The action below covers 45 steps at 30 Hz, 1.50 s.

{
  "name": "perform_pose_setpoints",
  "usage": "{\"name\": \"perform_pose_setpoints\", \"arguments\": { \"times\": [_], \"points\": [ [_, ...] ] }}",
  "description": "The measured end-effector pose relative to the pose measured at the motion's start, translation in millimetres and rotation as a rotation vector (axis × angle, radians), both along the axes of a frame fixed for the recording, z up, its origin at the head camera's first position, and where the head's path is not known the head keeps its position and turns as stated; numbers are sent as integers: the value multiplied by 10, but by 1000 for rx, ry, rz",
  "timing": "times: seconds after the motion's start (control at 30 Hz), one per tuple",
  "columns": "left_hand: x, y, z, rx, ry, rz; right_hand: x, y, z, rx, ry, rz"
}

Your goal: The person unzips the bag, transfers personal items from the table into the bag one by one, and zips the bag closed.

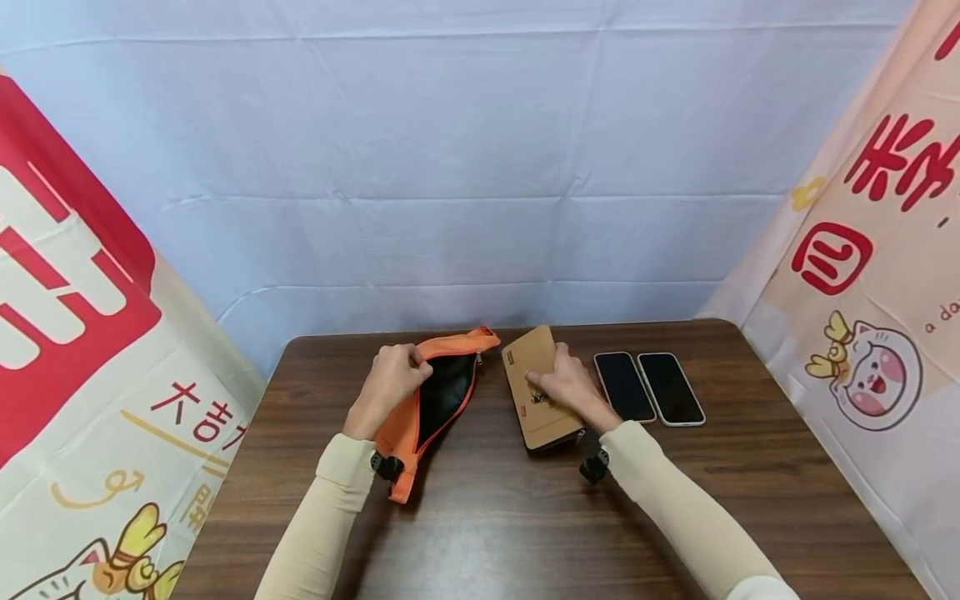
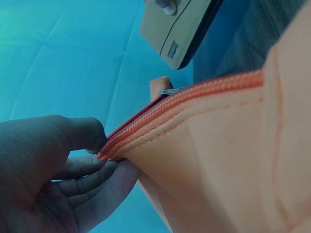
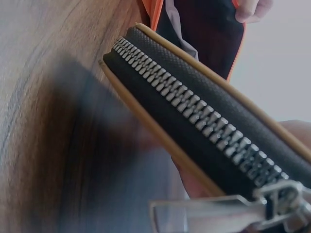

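An orange zip pouch [image 1: 408, 417] with a black lining gapes along its zipper at the left of the table. My left hand [image 1: 395, 379] pinches the pouch's zipped edge between thumb and fingers, as the left wrist view shows up close. In my right hand [image 1: 566, 382] is a tan zip wallet [image 1: 534, 400], thumb on its face and fingers around the far side. The wallet is tilted, close to the pouch's right side. Its metal zipper [image 3: 194, 111] is closed along the edge in the right wrist view, with a metal pull [image 3: 209, 208] hanging near.
Two phones [image 1: 625, 387] [image 1: 671, 389] with dark screens lie side by side right of the wallet. The brown wooden table [image 1: 480, 525] backs onto a pale cloth [image 1: 450, 167]. Printed cloths [image 1: 862, 333] hang at both sides.
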State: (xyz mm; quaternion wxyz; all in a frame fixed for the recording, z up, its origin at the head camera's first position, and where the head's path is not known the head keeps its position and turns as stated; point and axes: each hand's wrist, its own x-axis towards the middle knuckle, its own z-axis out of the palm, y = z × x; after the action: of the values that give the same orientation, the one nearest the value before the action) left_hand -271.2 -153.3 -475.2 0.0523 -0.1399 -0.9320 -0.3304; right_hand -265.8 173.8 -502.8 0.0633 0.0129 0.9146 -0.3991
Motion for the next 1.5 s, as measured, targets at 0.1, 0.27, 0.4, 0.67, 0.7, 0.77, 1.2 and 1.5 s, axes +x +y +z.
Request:
{"name": "perform_pose_setpoints", "arguments": {
  "times": [0.1, 0.27, 0.4, 0.67, 0.7, 0.77, 1.2, 1.5],
  "points": [
    [3, 2, -4, -4, -4, 5, 16, -22, 5, 1, -1, 4],
    [8, 6, -3, -3, -6, 4, 42, -62, 25, 8, 1, 11],
    [12, 1, 4, 2, -3, -2, 56, -98, 47, 8, 10, 15],
    [10, 2, 4, 8, -9, 0, 81, -163, 49, -28, 11, 28],
    [10, 5, 7, 7, -6, -2, 84, -171, 50, -35, 13, 28],
    [9, 10, 8, 9, -3, -3, 89, -187, 53, -46, 13, 29],
    [-9, 27, -8, 5, 12, -4, 137, -307, 82, -76, 20, 45],
    [-8, 36, 0, -6, 20, -10, 155, -405, 70, -95, 3, 47]
  ]
}}
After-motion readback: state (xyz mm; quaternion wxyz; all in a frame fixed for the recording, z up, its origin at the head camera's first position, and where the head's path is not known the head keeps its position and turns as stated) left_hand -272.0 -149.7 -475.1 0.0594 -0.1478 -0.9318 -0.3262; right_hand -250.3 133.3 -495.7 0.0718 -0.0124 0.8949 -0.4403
